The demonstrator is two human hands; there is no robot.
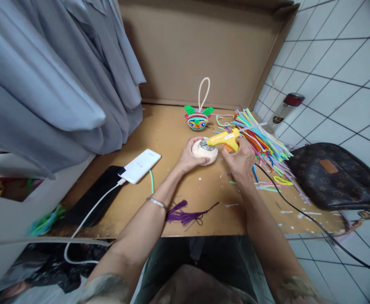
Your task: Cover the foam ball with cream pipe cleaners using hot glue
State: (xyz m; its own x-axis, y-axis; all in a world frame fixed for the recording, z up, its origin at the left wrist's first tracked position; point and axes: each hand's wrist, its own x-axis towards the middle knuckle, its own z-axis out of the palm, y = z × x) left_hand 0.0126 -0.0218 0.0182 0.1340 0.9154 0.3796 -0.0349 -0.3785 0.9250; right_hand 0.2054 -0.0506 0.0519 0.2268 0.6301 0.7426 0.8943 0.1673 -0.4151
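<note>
My left hand point(189, 156) is wrapped round the side of a pale, cream-coloured ball point(206, 158) with a greyish opening on top. In my right hand point(240, 158) is a yellow hot glue gun point(224, 138), its nozzle pointing left at that opening. Whether the tip touches the ball cannot be made out. A translucent glue stick point(253, 126) sticks out of the gun's back. Beyond the ball stands a colourful lion-head ornament point(198, 120) with green ears and a white loop. Purple tassels point(185, 214) lie near the table's front edge.
Many coloured pipe cleaners point(264, 139) are heaped at the right, beside a brown patterned bag point(338, 175) and a bottle with a red lid point(291, 103). A white power bank point(142, 165) and black pouch point(93, 196) lie left. A black cord point(294, 207) crosses the right side.
</note>
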